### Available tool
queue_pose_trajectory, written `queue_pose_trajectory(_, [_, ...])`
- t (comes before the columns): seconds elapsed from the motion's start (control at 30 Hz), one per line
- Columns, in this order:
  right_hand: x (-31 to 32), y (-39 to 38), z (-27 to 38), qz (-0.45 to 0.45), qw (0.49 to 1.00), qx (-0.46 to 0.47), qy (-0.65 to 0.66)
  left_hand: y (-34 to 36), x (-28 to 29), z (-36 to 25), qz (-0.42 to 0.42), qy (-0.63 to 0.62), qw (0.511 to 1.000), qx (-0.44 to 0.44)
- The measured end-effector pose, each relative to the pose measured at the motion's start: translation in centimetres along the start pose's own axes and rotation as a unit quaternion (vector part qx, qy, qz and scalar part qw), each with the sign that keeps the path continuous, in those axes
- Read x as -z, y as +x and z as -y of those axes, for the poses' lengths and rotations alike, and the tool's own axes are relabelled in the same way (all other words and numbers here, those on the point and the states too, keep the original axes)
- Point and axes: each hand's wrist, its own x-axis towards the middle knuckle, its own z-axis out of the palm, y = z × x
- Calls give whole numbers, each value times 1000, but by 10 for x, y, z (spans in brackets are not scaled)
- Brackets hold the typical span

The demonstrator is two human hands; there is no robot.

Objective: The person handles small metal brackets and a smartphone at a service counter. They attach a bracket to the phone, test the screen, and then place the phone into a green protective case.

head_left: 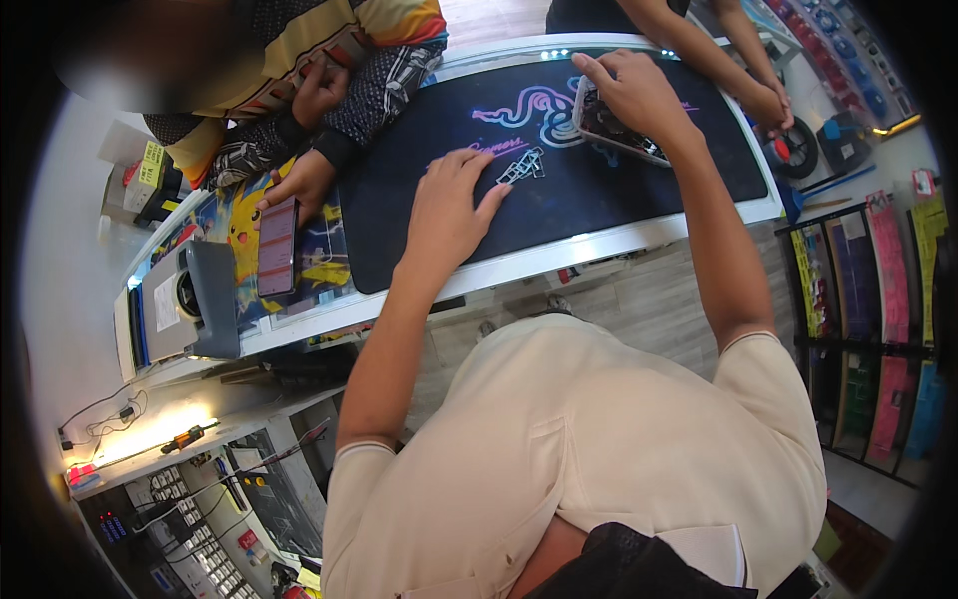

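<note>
On the dark desk mat, my left hand lies palm down with its fingers apart and holds nothing. Beside its thumb is a small cluster of flat, silvery frame-like pieces; I cannot make out what they are. My right hand reaches over a clear plastic container at the back of the mat and grips its rim. Dark small items fill this container, their kind too unclear to tell. Part of the container and some of my right fingers are hidden.
At the left, another person's hand holds a phone over a colourful mat. A second person's clasped hands rest at the far right. A grey device stands on the counter's left end; a rack holds coloured packets.
</note>
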Motion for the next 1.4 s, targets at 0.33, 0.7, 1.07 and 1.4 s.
queue_pose_trajectory(0.33, [-42, -77, 35, 132, 969, 196, 73, 32, -33, -31, 43, 43, 998, -25])
queue_pose_trajectory(0.7, [-34, -41, 36, 300, 943, 139, 40, 38, -4, -21, 149, -29, 982, 111])
queue_pose_trajectory(1.07, [-32, -32, 50, 373, 923, 92, 19, 36, 7, -14, 168, -69, 977, 113])
queue_pose_trajectory(1.4, [-43, -39, 52, 323, 934, 141, 59, 6, 27, 14, 46, -266, 938, 216])
